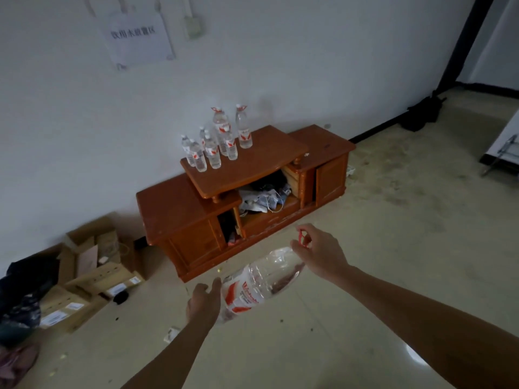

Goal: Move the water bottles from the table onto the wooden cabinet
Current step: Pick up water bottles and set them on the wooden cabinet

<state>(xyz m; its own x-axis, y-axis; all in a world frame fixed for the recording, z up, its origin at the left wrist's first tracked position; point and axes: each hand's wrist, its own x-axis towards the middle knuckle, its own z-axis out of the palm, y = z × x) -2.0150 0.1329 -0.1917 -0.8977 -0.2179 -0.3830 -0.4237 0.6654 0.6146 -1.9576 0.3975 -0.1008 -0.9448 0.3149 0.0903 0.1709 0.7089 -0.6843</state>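
Observation:
I carry a large clear water bottle (254, 284) with a red and white label, tilted almost flat above the floor. My right hand (317, 252) pinches its red carry handle at the neck. My left hand (203, 303) cups the bottle's base from the left side. Ahead stands the wooden cabinet (179, 209) against the white wall. Several water bottles (216, 138), small and large, stand upright at the back left of its raised top shelf. The table is out of view.
Open cardboard boxes (92, 265) and dark bags lie on the floor left of the cabinet. The cabinet's open middle compartment holds cluttered cloth and cables (264, 197). A paper sign (137, 37) hangs on the wall. A metal-framed object (502, 153) stands at far right.

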